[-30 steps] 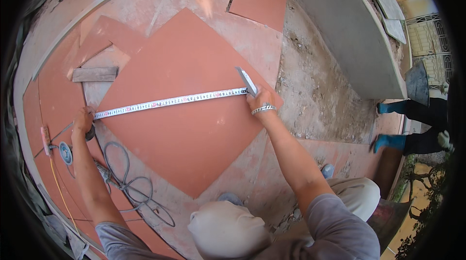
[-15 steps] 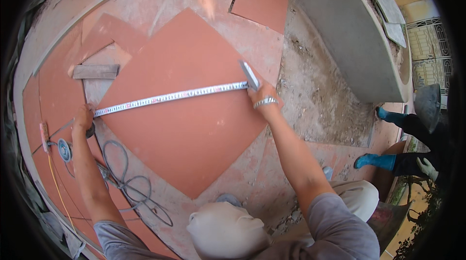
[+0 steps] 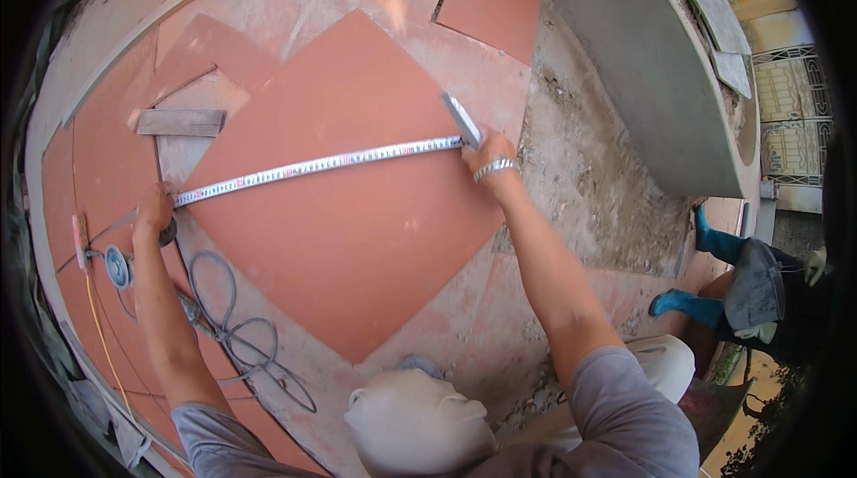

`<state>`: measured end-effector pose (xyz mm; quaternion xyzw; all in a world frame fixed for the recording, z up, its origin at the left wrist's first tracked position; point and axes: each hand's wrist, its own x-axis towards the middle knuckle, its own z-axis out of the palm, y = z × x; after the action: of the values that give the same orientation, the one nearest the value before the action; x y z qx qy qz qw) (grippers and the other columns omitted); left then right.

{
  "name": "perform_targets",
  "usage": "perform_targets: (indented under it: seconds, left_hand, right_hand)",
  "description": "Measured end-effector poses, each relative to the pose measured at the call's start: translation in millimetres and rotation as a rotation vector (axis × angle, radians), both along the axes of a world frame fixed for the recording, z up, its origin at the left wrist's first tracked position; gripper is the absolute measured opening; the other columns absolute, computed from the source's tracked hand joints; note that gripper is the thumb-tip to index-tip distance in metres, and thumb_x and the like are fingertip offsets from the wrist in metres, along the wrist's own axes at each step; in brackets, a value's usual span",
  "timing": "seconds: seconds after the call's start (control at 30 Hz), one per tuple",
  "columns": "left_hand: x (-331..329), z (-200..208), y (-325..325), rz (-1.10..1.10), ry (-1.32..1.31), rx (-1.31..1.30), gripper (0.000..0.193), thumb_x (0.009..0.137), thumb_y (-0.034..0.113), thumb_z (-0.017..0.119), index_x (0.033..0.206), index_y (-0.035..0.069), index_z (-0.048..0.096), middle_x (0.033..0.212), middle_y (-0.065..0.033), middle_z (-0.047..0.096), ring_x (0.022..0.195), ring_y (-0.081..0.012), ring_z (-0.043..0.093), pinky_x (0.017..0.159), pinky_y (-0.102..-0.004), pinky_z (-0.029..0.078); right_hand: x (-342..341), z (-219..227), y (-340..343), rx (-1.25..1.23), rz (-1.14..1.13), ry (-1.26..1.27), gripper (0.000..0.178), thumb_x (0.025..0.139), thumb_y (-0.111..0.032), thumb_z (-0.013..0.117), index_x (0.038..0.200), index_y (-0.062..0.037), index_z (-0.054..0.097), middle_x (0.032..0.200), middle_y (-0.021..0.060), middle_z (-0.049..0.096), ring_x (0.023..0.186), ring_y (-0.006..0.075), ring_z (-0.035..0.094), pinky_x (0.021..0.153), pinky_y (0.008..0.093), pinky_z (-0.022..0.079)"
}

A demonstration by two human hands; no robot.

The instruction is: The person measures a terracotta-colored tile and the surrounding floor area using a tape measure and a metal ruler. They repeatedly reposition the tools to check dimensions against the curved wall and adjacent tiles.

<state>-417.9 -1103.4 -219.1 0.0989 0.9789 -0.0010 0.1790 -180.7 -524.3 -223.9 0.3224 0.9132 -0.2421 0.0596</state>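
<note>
A large square red tile lies turned cornerwise below me. An extended tape measure crosses it from its left corner toward its upper right edge. My left hand is closed at the tape's left end, with a dark rounded part, seemingly its case, under the fingers. At the other end, my right hand, with a metal watch band at the wrist, is closed around the tape and a flat silvery metal piece that sticks up past the tile's edge. The fingers partly hide the metal piece's lower end.
An angle grinder and looped grey cable lie at left. Beyond are a short board and a long metal bar. A curved concrete wall borders bare soil. A person in blue boots carries a black bucket.
The person at right has swung the bucket lower and nearer. My hands keep their hold on the tape, which stays stretched over the tile; the view has shifted slightly.
</note>
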Motion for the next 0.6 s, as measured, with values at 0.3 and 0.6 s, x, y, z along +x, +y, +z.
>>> perform_targets:
  seconds: [0.3,0.6]
  left_hand:
    - [3.3,7.8,7.4,-0.008,0.038,-0.033,0.017,0.090,0.013,0.057,0.095,0.003,0.070,0.094,-0.0256,0.068,0.091,-0.0437,0.066,0.081,-0.0487,0.051]
    - [1.2,-0.1,-2.0,-0.032,0.046,0.007,0.019,0.090,0.012,0.056,0.097,0.000,0.069,0.096,-0.0286,0.067,0.094,-0.0460,0.065,0.083,-0.0513,0.051]
  right_hand:
    - [22.2,-0.5,-5.2,-0.020,0.005,-0.147,0.036,0.076,-0.024,0.071,0.109,-0.0099,0.071,0.096,0.0234,0.071,0.093,0.0397,0.069,0.086,0.0441,0.055]
    - [19.8,-6.9,-5.6,0.051,0.020,-0.152,0.027,0.079,-0.023,0.070,0.103,-0.0096,0.071,0.090,0.0211,0.071,0.088,0.0395,0.069,0.081,0.0450,0.056]
